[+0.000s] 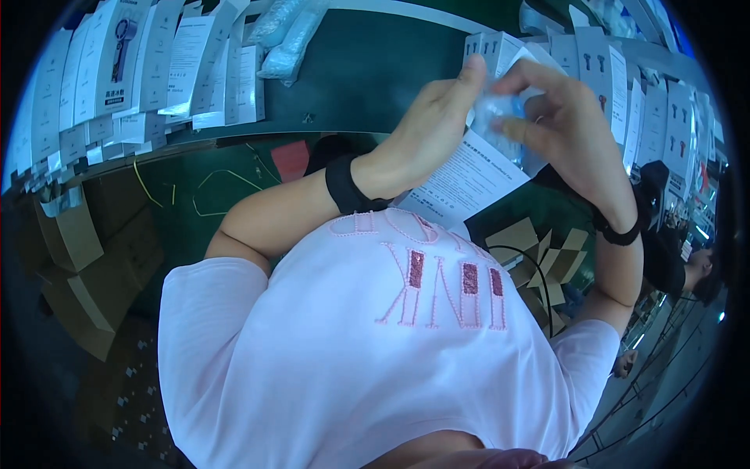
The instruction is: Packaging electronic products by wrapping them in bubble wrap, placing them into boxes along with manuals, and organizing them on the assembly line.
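Above the chest, my left hand [426, 133] grips a white printed cardboard box [469, 181] from its left side, with the thumb up and the other fingers hidden behind it. My right hand [582, 129] is closed, its thumb and fingers pinching a clear plastic-wrapped item [501, 117] at the box's upper end. The wrapped item is blurred, and I cannot tell how far it sits inside the box.
White printed boxes [117, 62] stand in rows on the green table [351, 66] at left, with more boxes [601, 78] at right. Bubble-wrapped packs [293, 39] lie at the back. Open brown cartons [94, 266] are on the floor; people sit at far right.
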The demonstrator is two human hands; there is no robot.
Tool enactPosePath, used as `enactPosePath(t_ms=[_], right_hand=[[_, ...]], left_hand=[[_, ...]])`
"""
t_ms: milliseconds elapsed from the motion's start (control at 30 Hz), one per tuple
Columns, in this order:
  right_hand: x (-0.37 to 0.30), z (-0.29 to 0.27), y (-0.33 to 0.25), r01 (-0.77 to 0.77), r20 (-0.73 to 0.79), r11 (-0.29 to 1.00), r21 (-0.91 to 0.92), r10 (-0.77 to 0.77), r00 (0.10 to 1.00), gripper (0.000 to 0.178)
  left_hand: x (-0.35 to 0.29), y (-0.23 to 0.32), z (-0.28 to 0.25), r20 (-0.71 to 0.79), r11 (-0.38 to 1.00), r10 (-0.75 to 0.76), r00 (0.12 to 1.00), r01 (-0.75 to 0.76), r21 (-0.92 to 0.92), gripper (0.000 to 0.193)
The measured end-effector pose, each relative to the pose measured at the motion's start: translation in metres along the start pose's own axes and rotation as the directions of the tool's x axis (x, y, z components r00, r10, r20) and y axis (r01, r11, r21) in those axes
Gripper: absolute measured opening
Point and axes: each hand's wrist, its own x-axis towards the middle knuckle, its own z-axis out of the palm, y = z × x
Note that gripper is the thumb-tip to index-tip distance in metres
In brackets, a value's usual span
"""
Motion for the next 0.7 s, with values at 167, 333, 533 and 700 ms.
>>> enactPosePath(t_ms=[167,333,533,700], right_hand=[[0.014,-0.020,0.039,0.215,0.501,0.960,0.181,-0.278,0.819,0.026],[0.023,-0.021,0.033,0.123,0.824,0.971,0.207,-0.241,0.513,0.025],[-0.072,-0.029,0.054,-0.101,-0.323,0.897,0.431,0.258,0.910,0.058],[-0.055,0.083,0.082,0.053,-0.132,0.286,0.957,0.262,0.956,0.082]], left_hand=[[-0.001,-0.004,0.001,0.188,0.991,-0.135,0.973,0.133,0.019,0.072],[-0.004,-0.012,-0.001,0.434,0.983,0.032,0.900,-0.107,0.151,0.074],[0.000,-0.014,-0.032,0.338,0.938,0.280,0.899,-0.330,0.103,0.087],[0.013,0.000,-0.019,0.527,0.732,0.326,0.785,-0.562,0.384,0.043]])
